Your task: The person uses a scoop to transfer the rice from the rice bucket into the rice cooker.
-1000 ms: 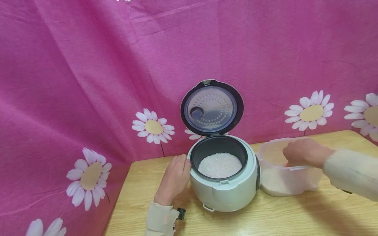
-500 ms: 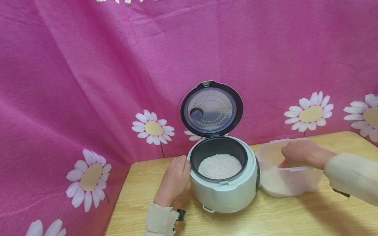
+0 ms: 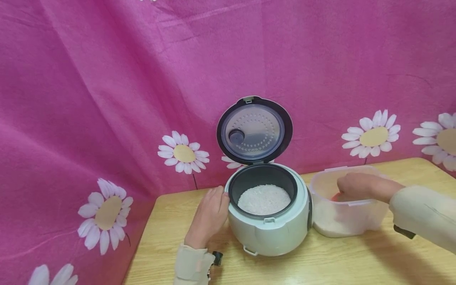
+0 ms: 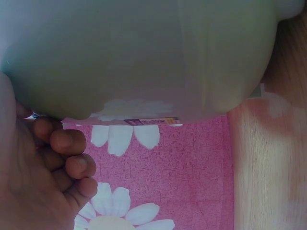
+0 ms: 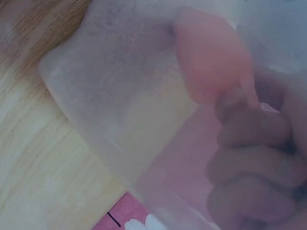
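Observation:
A pale green rice cooker point(image 3: 267, 237) stands on the table, its lid point(image 3: 254, 130) raised. White rice point(image 3: 264, 199) lies in its dark inner pot point(image 3: 246, 182). My left hand point(image 3: 209, 213) holds the cooker's left side near the rim; in the left wrist view its fingers point(image 4: 69, 141) are curled against the body, the thumb mostly hidden. On the right, my right hand point(image 3: 360, 186) reaches into a clear plastic container point(image 3: 370, 215) of rice. Through its cloudy wall, the right wrist view shows that hand gripping the handle of an orange-red scoop point(image 5: 211, 57).
The wooden table point(image 3: 171, 225) carries the cooker and, close to its right side, the container. Behind them hangs a pink cloth point(image 3: 320, 79) with large white daisies. The raised lid stands close in front of this cloth.
My right hand has shifted slightly left and lower inside the container with the scoop. The left hand stays at the cooker's side.

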`<action>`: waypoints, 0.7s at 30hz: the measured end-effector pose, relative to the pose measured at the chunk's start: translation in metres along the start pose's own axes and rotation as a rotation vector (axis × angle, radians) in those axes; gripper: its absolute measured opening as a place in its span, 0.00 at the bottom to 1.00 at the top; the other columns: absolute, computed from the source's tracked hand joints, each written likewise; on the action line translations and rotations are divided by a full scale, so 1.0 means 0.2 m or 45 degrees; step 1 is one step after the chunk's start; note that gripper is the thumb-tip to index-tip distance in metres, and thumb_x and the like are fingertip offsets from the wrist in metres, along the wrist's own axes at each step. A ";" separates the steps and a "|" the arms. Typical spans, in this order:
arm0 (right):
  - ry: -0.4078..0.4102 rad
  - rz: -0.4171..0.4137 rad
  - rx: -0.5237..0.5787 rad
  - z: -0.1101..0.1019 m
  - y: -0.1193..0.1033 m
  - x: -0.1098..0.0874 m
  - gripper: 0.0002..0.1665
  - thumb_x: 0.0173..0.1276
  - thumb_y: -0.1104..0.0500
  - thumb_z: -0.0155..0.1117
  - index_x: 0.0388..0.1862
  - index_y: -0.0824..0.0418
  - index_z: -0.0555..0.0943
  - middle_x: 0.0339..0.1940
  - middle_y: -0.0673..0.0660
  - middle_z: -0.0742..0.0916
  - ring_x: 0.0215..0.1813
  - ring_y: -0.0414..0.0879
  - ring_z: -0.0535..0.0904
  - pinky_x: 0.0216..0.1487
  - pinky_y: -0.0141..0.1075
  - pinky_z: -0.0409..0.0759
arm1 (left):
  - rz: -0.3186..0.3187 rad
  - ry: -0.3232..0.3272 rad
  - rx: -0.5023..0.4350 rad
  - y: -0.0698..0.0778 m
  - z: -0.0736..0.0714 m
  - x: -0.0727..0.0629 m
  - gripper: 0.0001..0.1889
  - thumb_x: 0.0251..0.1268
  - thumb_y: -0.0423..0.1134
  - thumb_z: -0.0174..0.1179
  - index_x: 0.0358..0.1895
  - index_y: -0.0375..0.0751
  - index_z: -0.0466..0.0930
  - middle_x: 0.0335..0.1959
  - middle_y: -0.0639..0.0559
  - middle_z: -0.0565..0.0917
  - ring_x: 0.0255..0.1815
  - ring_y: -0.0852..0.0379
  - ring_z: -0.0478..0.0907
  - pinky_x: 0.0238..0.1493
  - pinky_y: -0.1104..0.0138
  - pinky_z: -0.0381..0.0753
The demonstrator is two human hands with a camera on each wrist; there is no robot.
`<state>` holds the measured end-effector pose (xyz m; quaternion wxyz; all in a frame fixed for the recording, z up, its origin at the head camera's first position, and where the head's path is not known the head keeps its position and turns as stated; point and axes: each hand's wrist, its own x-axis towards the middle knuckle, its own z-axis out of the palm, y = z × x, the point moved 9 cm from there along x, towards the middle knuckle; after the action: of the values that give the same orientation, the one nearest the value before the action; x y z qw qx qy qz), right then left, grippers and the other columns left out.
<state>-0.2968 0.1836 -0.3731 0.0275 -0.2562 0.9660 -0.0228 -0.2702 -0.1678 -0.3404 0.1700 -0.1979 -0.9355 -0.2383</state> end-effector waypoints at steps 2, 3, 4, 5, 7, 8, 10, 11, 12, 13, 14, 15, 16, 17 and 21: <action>-0.036 0.005 0.079 0.00 0.00 0.00 0.18 0.65 0.53 0.70 0.18 0.54 0.76 0.17 0.42 0.68 0.22 0.36 0.63 0.26 0.29 0.60 | 0.009 0.009 0.006 0.00 -0.01 0.00 0.11 0.81 0.42 0.44 0.41 0.44 0.74 0.34 0.52 0.77 0.42 0.54 0.73 0.51 0.59 0.80; -0.050 0.014 0.105 0.00 0.01 0.00 0.17 0.65 0.53 0.70 0.20 0.55 0.77 0.18 0.42 0.70 0.23 0.36 0.64 0.27 0.29 0.61 | 0.009 0.013 0.007 0.00 -0.01 0.00 0.11 0.81 0.42 0.44 0.41 0.44 0.74 0.34 0.52 0.77 0.42 0.54 0.73 0.50 0.59 0.80; -0.065 0.022 0.128 0.00 0.01 0.00 0.15 0.65 0.54 0.70 0.21 0.56 0.77 0.18 0.43 0.71 0.23 0.37 0.65 0.27 0.29 0.63 | 0.015 0.018 0.009 0.00 -0.01 0.01 0.11 0.81 0.42 0.44 0.41 0.43 0.74 0.33 0.52 0.77 0.42 0.54 0.73 0.50 0.59 0.79; -0.082 0.033 0.147 0.00 0.01 0.00 0.15 0.66 0.54 0.69 0.22 0.57 0.78 0.19 0.44 0.73 0.24 0.37 0.66 0.27 0.30 0.64 | 0.020 0.021 0.015 0.00 -0.01 0.01 0.11 0.81 0.42 0.44 0.40 0.43 0.74 0.33 0.51 0.77 0.41 0.54 0.73 0.49 0.59 0.79; -0.139 0.065 0.193 0.02 0.01 0.00 0.13 0.67 0.53 0.67 0.25 0.58 0.80 0.21 0.45 0.76 0.26 0.38 0.69 0.29 0.31 0.67 | 0.020 0.022 0.015 0.00 -0.02 0.01 0.11 0.80 0.41 0.44 0.39 0.43 0.74 0.32 0.52 0.76 0.40 0.54 0.72 0.48 0.60 0.78; -0.166 0.077 0.214 0.02 0.01 -0.01 0.13 0.68 0.53 0.67 0.26 0.58 0.80 0.22 0.45 0.78 0.26 0.39 0.70 0.30 0.32 0.68 | 0.019 0.020 0.013 0.00 -0.01 0.00 0.11 0.80 0.41 0.44 0.39 0.43 0.74 0.32 0.52 0.76 0.40 0.54 0.72 0.47 0.60 0.78; -0.225 0.103 0.263 0.04 0.01 -0.01 0.13 0.69 0.51 0.65 0.26 0.56 0.81 0.22 0.45 0.78 0.26 0.39 0.71 0.30 0.33 0.69 | 0.018 0.013 0.012 0.00 -0.01 0.00 0.11 0.80 0.41 0.44 0.38 0.44 0.74 0.31 0.52 0.76 0.40 0.55 0.72 0.47 0.61 0.78; -0.253 0.114 0.288 0.06 0.01 -0.01 0.14 0.69 0.50 0.64 0.26 0.56 0.81 0.22 0.45 0.78 0.26 0.38 0.71 0.30 0.33 0.68 | 0.013 0.007 0.008 0.00 -0.01 0.00 0.11 0.80 0.41 0.44 0.39 0.44 0.74 0.32 0.52 0.76 0.40 0.55 0.72 0.48 0.61 0.78; -0.276 0.123 0.307 0.06 0.01 -0.02 0.15 0.70 0.49 0.64 0.26 0.55 0.81 0.22 0.44 0.78 0.26 0.38 0.72 0.30 0.33 0.69 | 0.008 0.002 0.003 0.00 -0.01 0.00 0.11 0.80 0.42 0.44 0.39 0.44 0.74 0.32 0.52 0.76 0.40 0.55 0.72 0.48 0.61 0.78; -0.285 0.125 0.316 0.07 0.01 -0.02 0.15 0.70 0.48 0.63 0.26 0.54 0.82 0.22 0.44 0.78 0.26 0.38 0.72 0.30 0.33 0.69 | 0.006 -0.001 0.003 0.00 0.00 0.00 0.11 0.80 0.42 0.44 0.39 0.44 0.74 0.32 0.52 0.77 0.40 0.55 0.72 0.48 0.60 0.78; -0.294 0.130 0.325 0.07 0.02 -0.02 0.15 0.71 0.47 0.63 0.28 0.55 0.82 0.23 0.44 0.78 0.27 0.38 0.72 0.30 0.33 0.69 | 0.003 -0.006 0.002 0.00 0.00 0.00 0.11 0.80 0.42 0.44 0.40 0.44 0.74 0.33 0.52 0.77 0.41 0.55 0.72 0.49 0.60 0.78; -0.300 0.136 0.332 0.07 0.02 -0.02 0.16 0.71 0.46 0.63 0.29 0.55 0.82 0.23 0.45 0.79 0.27 0.38 0.73 0.31 0.33 0.69 | 0.001 -0.009 0.001 0.00 0.00 0.00 0.11 0.81 0.42 0.44 0.40 0.44 0.74 0.33 0.52 0.77 0.41 0.55 0.72 0.49 0.60 0.79; -0.304 0.140 0.334 0.07 0.02 -0.03 0.16 0.71 0.46 0.63 0.30 0.55 0.83 0.24 0.45 0.79 0.28 0.39 0.73 0.31 0.33 0.70 | -0.005 -0.014 -0.006 0.00 0.00 0.00 0.11 0.81 0.43 0.44 0.41 0.44 0.74 0.33 0.52 0.77 0.41 0.55 0.72 0.50 0.60 0.79; -0.306 0.142 0.334 0.07 0.03 -0.03 0.16 0.71 0.45 0.63 0.32 0.56 0.83 0.25 0.46 0.80 0.29 0.39 0.74 0.32 0.34 0.71 | -0.007 -0.016 -0.006 0.00 0.00 0.00 0.11 0.81 0.43 0.44 0.41 0.44 0.74 0.34 0.52 0.77 0.41 0.55 0.72 0.50 0.60 0.79; -0.315 0.123 0.335 0.07 0.03 -0.02 0.17 0.72 0.45 0.63 0.34 0.57 0.84 0.26 0.46 0.81 0.29 0.39 0.75 0.32 0.34 0.72 | 0.003 -0.012 0.003 0.01 0.00 0.00 0.12 0.81 0.42 0.43 0.42 0.43 0.75 0.35 0.51 0.78 0.43 0.53 0.73 0.52 0.58 0.80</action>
<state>-0.2948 0.1898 -0.3868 0.1805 -0.2044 0.9551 -0.1160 -0.2698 -0.1671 -0.3396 0.1659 -0.1999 -0.9364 -0.2361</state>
